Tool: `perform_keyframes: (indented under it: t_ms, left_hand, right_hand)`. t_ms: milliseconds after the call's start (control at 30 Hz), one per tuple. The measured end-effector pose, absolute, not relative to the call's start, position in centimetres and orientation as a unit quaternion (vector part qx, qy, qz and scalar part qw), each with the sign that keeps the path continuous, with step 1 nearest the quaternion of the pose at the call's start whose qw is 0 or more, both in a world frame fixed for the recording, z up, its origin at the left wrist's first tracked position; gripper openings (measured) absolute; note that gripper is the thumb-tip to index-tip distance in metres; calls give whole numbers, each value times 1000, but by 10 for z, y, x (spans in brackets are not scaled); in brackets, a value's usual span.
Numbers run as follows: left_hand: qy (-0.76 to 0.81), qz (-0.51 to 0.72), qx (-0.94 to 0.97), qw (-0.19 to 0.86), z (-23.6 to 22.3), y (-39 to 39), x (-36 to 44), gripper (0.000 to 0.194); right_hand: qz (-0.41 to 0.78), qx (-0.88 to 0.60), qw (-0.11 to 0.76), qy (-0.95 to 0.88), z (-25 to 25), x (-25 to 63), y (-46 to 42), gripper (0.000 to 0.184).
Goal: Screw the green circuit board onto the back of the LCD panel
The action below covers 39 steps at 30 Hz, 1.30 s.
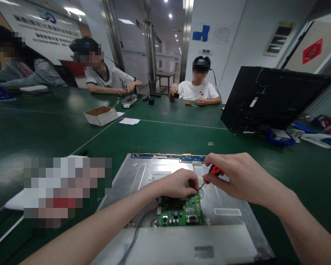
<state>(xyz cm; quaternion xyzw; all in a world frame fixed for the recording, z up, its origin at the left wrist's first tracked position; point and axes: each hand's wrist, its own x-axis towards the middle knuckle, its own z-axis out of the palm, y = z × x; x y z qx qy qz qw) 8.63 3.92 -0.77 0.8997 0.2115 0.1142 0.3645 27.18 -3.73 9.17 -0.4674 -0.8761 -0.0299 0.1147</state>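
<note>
A silver metal monitor back panel (143, 173) lies flat on the green table in front of me. A green circuit board (180, 213) sits on it near my hands. My right hand (237, 176) is closed round a screwdriver with an orange handle (213, 171); its tip points down at the board's upper right corner. My left hand (178, 184) is curled, fingertips pinched right beside the screwdriver tip at the board's edge; what it pinches is too small to make out. A blue strip board (168, 157) runs along the panel's far edge.
A black monitor shell (270, 97) leans at the right, with blue and white items (306, 136) beside it. An open cardboard box (100, 115) and paper (129, 121) lie further back. Three other people sit at the far side of the table. A blurred patch covers the left foreground.
</note>
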Motion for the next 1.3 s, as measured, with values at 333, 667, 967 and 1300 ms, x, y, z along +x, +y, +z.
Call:
perform_keyframes:
  t_ms: [333,667,967,1300]
  left_hand:
    - [216,115,899,362,-10,40,86,9]
    - [203,116,906,353,-10,39,85,10]
    - [146,114,934,306,-9,42,86,17]
    - [150,90,947,270,-9,42,88,15]
  right_hand:
    - [-16,-451,109,-886,93,270,-39,16]
    - [-3,-445,125,-887,93,271,-40,19]
    - [-35,-455,119,-882,92,272,-37,19]
    - [-53,-466,113,-876,90,273,-36,15]
